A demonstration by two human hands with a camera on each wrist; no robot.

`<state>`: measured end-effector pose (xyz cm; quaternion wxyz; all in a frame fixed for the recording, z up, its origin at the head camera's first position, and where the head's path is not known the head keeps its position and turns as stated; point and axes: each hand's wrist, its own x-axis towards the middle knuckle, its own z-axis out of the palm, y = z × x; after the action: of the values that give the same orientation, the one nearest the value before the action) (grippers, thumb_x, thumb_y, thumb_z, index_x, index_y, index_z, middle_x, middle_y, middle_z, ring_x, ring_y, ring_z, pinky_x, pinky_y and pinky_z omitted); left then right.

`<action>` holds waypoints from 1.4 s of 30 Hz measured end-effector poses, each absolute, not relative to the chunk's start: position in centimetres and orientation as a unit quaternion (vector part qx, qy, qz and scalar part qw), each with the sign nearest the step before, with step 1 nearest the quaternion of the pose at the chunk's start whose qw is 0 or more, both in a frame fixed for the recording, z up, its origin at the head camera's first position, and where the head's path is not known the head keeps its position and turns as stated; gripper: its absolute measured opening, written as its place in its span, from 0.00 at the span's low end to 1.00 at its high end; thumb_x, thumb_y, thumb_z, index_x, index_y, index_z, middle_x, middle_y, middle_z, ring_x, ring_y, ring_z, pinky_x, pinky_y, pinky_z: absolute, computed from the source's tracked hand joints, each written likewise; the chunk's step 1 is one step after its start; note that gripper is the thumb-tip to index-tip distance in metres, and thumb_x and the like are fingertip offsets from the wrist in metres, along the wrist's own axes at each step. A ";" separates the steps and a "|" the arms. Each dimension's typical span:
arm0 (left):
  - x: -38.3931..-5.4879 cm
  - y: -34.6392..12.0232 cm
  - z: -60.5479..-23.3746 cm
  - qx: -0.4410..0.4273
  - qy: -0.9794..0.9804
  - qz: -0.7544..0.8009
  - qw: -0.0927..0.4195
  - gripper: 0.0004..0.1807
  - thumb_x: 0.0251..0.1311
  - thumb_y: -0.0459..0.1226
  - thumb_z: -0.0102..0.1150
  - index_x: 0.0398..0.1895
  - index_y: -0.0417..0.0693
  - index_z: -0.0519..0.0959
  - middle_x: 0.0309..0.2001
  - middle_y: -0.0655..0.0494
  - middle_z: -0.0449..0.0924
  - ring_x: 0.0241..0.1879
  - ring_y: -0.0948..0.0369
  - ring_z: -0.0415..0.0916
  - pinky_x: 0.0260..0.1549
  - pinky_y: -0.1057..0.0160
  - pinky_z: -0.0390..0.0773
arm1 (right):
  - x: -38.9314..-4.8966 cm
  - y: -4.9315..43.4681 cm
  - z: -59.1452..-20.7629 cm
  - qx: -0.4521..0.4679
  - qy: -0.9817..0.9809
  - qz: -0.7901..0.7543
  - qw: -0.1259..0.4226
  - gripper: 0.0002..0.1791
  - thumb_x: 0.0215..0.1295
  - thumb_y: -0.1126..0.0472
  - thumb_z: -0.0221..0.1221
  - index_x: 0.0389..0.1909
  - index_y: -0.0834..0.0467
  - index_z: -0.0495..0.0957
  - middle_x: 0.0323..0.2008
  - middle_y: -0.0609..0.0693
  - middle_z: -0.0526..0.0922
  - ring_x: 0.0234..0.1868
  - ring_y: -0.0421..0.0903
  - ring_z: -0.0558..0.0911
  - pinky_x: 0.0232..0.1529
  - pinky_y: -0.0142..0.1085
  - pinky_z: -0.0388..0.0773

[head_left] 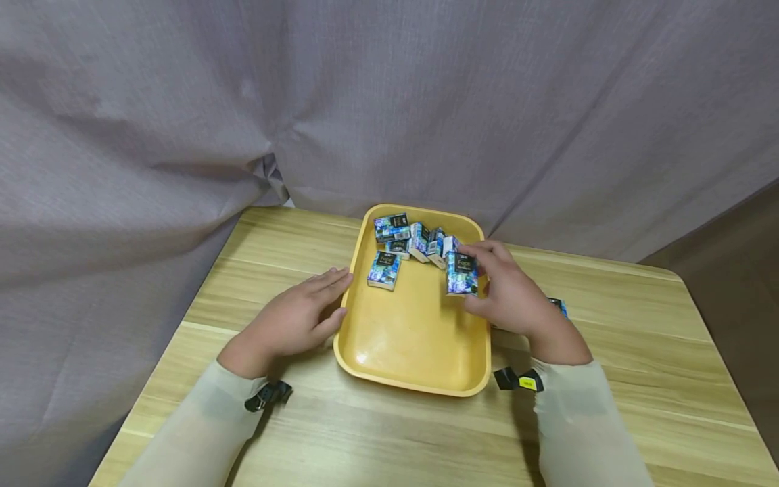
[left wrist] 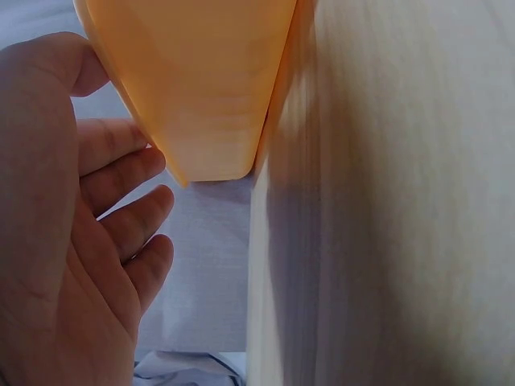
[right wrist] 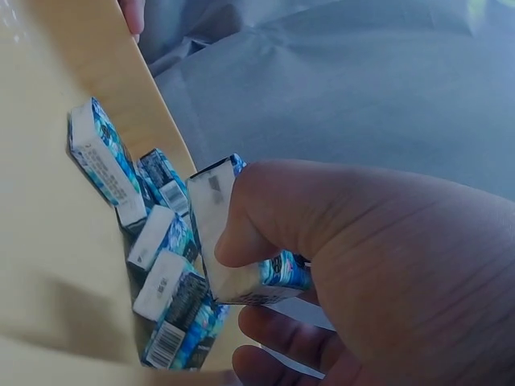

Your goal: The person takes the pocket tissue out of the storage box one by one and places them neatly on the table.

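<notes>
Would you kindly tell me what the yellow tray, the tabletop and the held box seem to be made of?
Yellow tray: probably moulded plastic, smooth with a soft sheen, given its rounded corners and highlight.
Tabletop: wood or wood-look laminate, satin; streaky grain shows.
Held box: likely smooth printed card, perhaps film-wrapped; flat faces, crisp edges.

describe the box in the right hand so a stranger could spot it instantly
Find the yellow tray on the wooden table, then the right hand at its right side. That hand grips a small blue-patterned box, the only one held.
</notes>
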<state>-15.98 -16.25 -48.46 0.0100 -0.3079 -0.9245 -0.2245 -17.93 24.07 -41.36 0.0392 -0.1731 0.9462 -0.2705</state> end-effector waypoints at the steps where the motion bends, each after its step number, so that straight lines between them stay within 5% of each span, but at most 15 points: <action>1: -16.0 -16.2 -48.5 -0.308 -0.924 -0.225 0.011 0.37 0.86 0.53 0.53 0.90 0.51 0.64 0.88 0.53 0.64 0.88 0.51 0.62 0.88 0.47 0.64 | -17.9 24.2 -41.4 -0.171 0.946 -0.271 0.039 0.49 0.62 0.67 0.70 0.86 0.55 0.67 0.80 0.59 0.64 0.59 0.56 0.78 0.38 0.36 0.80; 15: -15.9 -16.3 -48.4 -0.310 -0.924 -0.224 0.010 0.37 0.87 0.54 0.52 0.90 0.50 0.64 0.89 0.53 0.63 0.88 0.51 0.63 0.88 0.47 0.65 | -17.2 26.4 -41.5 -0.153 0.946 -0.283 0.043 0.48 0.62 0.68 0.69 0.86 0.56 0.67 0.78 0.61 0.64 0.61 0.60 0.79 0.32 0.34 0.83; 31: -16.2 -16.3 -48.8 -0.312 -0.923 -0.225 0.013 0.37 0.86 0.54 0.52 0.90 0.51 0.64 0.89 0.53 0.63 0.88 0.52 0.62 0.88 0.47 0.65 | -16.7 28.2 -42.0 -0.139 0.951 -0.276 0.036 0.48 0.66 0.65 0.74 0.86 0.60 0.66 0.76 0.64 0.66 0.62 0.63 0.80 0.47 0.42 0.87; 42: -16.1 -16.4 -48.5 -0.314 -0.921 -0.230 0.013 0.37 0.87 0.54 0.51 0.90 0.50 0.64 0.89 0.52 0.64 0.88 0.50 0.63 0.87 0.46 0.66 | -16.2 29.4 -42.1 -0.131 0.952 -0.274 0.041 0.49 0.65 0.68 0.72 0.87 0.58 0.65 0.77 0.64 0.64 0.62 0.63 0.78 0.41 0.33 0.83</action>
<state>-16.05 -16.36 -48.54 0.0128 -0.3136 -0.9213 -0.2298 -16.20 29.41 -42.08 0.0407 -0.1315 0.9517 -0.2743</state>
